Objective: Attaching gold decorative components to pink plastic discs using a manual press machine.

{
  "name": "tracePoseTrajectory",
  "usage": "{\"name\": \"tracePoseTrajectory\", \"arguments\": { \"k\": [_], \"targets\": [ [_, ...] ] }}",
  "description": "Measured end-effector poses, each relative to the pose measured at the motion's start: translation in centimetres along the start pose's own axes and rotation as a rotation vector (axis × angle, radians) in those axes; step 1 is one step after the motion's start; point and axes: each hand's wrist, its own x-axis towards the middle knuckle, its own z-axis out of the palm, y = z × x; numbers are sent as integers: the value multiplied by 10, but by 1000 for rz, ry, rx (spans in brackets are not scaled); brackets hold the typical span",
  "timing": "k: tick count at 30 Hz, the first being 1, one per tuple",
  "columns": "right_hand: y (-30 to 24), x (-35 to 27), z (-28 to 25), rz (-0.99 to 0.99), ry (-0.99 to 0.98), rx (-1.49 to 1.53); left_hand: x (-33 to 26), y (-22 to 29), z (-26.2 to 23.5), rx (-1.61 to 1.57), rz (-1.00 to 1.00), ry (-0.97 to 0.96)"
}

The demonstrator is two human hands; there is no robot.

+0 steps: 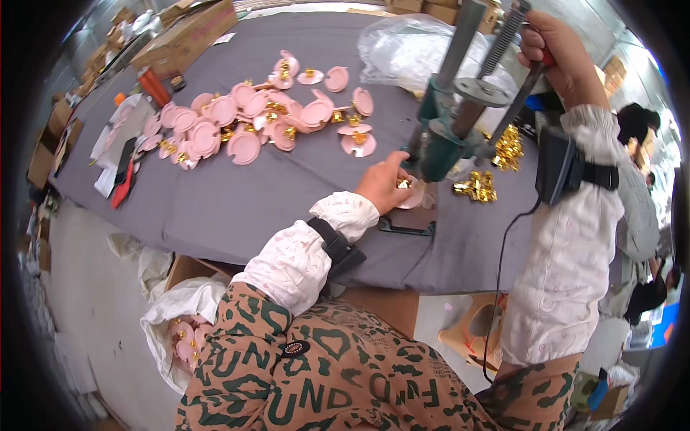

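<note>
A green hand press (444, 147) with grey metal columns stands at the right of the table. High at the right, my right hand (550, 50) is closed round the upper end of its lever (519, 100), where a bit of red shows. Under the press head, my left hand (384, 185) holds a pink disc (411, 197) with a gold metal clip on it. The fingers and the press hide part of that disc. To the right of the press base lie loose gold clips (476, 187), and a larger heap of gold clips (507, 149) sits behind them.
Many pink discs (244, 146), several with gold clips, spread over the grey-covered table (287, 194). Clear plastic bags (402, 54) lie behind the press. Red-handled scissors (123, 188) rest at the left. A white sack (162, 316) of pink discs stands below the table edge.
</note>
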Motion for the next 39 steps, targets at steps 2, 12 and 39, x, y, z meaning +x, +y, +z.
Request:
{"name": "tracePoseTrajectory", "arguments": {
  "k": [2,12,39],
  "targets": [
    [10,43,-36,28,-104,-32,-7,1,-28,-88,-59,45],
    [21,43,-15,34,-123,-102,-63,-10,-81,619,-137,-426],
    [23,42,-15,-36,-133,-176,60,-86,-52,539,-210,167]
  ]
}}
